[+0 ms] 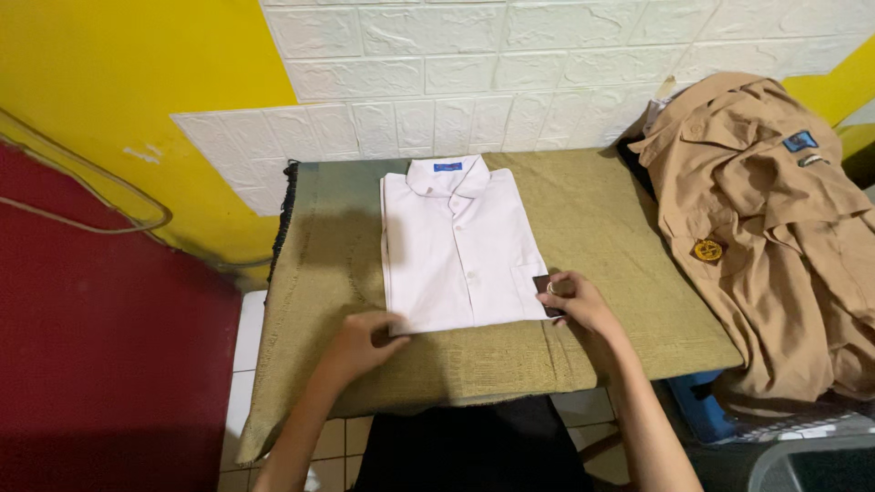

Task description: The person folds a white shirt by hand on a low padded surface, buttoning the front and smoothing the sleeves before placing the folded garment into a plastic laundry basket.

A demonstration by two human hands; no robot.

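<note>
Your left hand (365,339) pinches the folded white shirt (456,246) at its bottom-left corner. Your right hand (576,301) grips the bottom-right edge. Shirt's flat on the tabletop (602,219).

Bare forearms, no sleeves; ring on right hand (574,301); dark garment below.

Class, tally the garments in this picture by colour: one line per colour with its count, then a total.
White folded shirt: 1
Tan uniform garments, heaped; separate pieces cannot be told: 1 pile
Total: 2

The left hand and right hand touch the white shirt's lower edge.
</note>
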